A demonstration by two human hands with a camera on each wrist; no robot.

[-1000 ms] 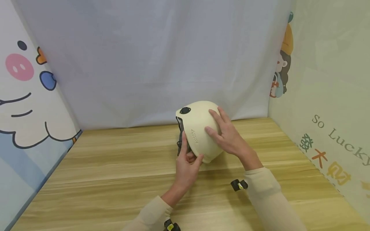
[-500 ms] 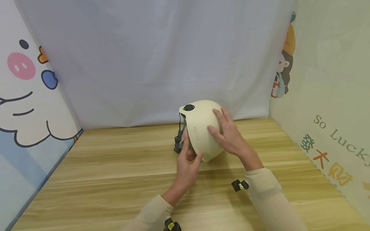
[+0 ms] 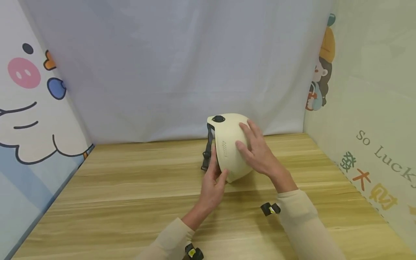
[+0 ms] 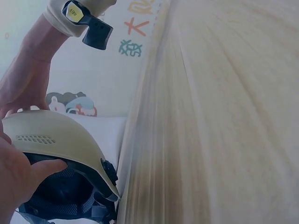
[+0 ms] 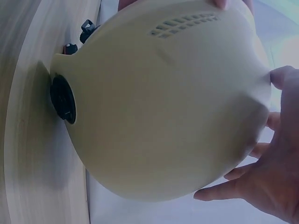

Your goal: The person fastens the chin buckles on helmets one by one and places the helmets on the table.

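Observation:
A cream helmet (image 3: 233,151) stands tilted over the wooden table, its opening facing left. A black round fitting (image 3: 219,118) sits near its upper edge, and small vent holes (image 5: 182,23) mark the side. Dark straps with a buckle (image 3: 206,155) hang from the opening. My left hand (image 3: 211,186) grips the lower rim, thumb outside and fingers inside; the left wrist view shows one finger along the dark inner edge (image 4: 84,172). My right hand (image 3: 260,153) rests spread fingers on the right of the shell, fingertips touching it, palm off it in the right wrist view.
The wood-grain table (image 3: 130,202) extends to a pale curtain (image 3: 162,72) at the back, close behind the helmet. Printed panels flank it: a cartoon panel (image 3: 29,122) on the left, a lettered wall (image 3: 367,108) on the right. Each wrist carries a small black camera (image 3: 270,209).
The helmet has turned and shifted a little to the right, with its black fitting moving right and slightly up. The straps came clear of the opening. Both hands stay on the shell.

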